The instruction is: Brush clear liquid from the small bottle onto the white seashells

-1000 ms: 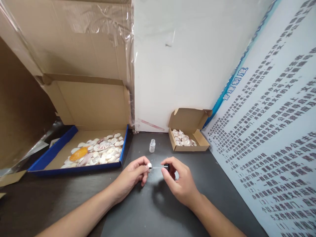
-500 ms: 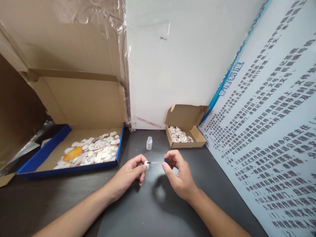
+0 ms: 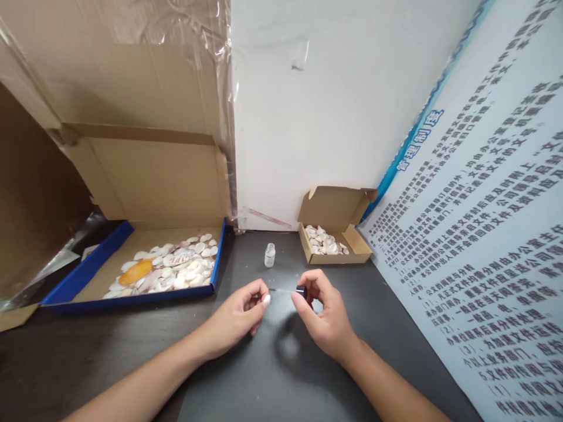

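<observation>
Pinched between the fingers of my left hand (image 3: 246, 309) is a small white shell (image 3: 266, 299), mostly covered by the fingertips. My right hand (image 3: 322, 306) grips the black cap of a brush applicator (image 3: 301, 291). Its thin clear stem points left, and the dark tip is close to my left fingertips; whether it touches the shell I cannot tell. Beyond both hands a small clear glass bottle (image 3: 270, 256) with a pale label stands upright, uncapped.
At left lies an open blue-edged cardboard box (image 3: 109, 249) holding many shells and an orange oval piece (image 3: 135, 272). A smaller open cardboard box (image 3: 358, 249) with shells sits at the back right. A printed board (image 3: 492, 234) leans along the right side.
My left hand has turned the shell, so less of it shows. The brush tip has come off the shell's visible face, and more of the black cap shows in my right hand.
</observation>
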A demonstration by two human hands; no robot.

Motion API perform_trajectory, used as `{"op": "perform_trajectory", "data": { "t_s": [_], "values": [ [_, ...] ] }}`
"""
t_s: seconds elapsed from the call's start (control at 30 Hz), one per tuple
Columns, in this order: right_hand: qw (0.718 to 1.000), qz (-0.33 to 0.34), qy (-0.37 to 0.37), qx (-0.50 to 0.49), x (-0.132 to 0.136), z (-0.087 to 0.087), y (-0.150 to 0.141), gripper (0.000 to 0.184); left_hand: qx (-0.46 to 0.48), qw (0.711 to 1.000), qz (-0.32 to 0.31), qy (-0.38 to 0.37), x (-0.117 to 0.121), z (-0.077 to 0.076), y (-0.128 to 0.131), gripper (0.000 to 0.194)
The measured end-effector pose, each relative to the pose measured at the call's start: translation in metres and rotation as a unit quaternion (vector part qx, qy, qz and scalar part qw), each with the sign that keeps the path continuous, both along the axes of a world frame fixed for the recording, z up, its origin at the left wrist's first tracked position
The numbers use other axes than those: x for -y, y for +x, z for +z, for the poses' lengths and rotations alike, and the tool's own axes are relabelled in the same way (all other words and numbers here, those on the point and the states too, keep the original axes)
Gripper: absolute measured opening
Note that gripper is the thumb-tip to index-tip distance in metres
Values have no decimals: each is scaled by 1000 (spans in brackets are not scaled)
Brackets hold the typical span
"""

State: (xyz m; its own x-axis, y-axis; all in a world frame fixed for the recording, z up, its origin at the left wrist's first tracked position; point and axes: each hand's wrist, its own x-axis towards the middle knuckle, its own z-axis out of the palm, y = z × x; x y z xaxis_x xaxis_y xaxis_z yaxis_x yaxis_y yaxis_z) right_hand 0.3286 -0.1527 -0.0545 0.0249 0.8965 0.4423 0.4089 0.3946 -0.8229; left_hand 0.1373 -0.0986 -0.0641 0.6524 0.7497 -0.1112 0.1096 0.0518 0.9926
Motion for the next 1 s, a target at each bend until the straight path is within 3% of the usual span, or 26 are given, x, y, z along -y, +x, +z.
{"op": "perform_trajectory", "data": {
  "t_s": [0.47, 1.0],
  "values": [
    [999, -1, 7, 42, 4, 7, -2, 10, -50, 998, -19, 38, 2, 1, -1, 38],
    [1000, 15, -8, 24, 5, 2, 0, 5, -18, 998, -6, 52, 0, 0, -1, 35]
  ]
}}
